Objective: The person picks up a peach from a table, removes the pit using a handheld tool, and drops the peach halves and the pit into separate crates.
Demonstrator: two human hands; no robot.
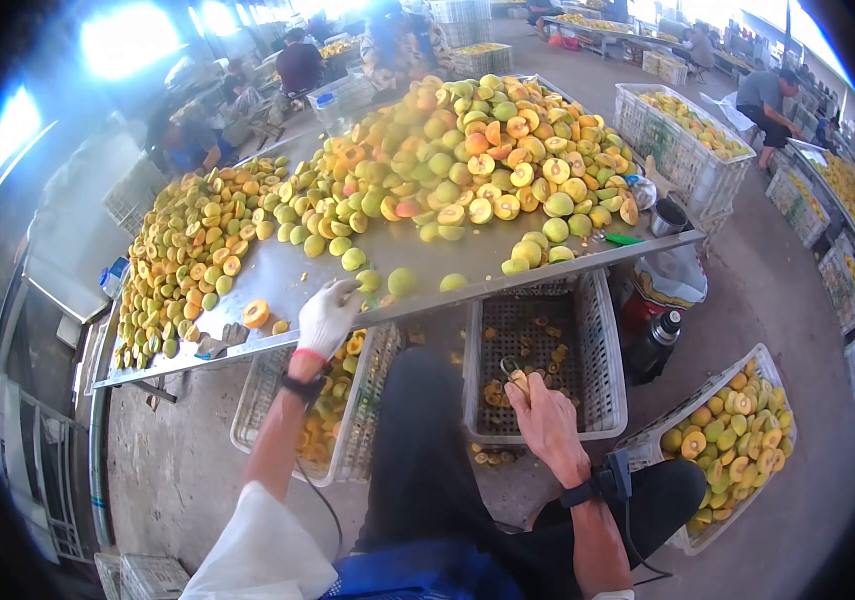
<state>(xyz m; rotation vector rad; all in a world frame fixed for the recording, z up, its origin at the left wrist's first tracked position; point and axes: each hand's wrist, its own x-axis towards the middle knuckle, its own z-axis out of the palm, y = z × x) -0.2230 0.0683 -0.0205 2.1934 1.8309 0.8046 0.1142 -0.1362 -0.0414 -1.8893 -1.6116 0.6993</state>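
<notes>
Fruit (369, 281), rnd, nr L hand (329, 316); metal-loop tool (520, 380) in R hand (550, 424).

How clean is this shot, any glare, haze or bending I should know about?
Head view: windows blown out white along the top left; milky haze softening the fruit pile's upper middle; fisheye curve with black corners; the metal table has a pale sheen.

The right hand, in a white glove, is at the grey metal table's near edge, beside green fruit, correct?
No, the head view shows the left hand in the white glove at the near edge of the grey metal table, beside green fruit.
</notes>
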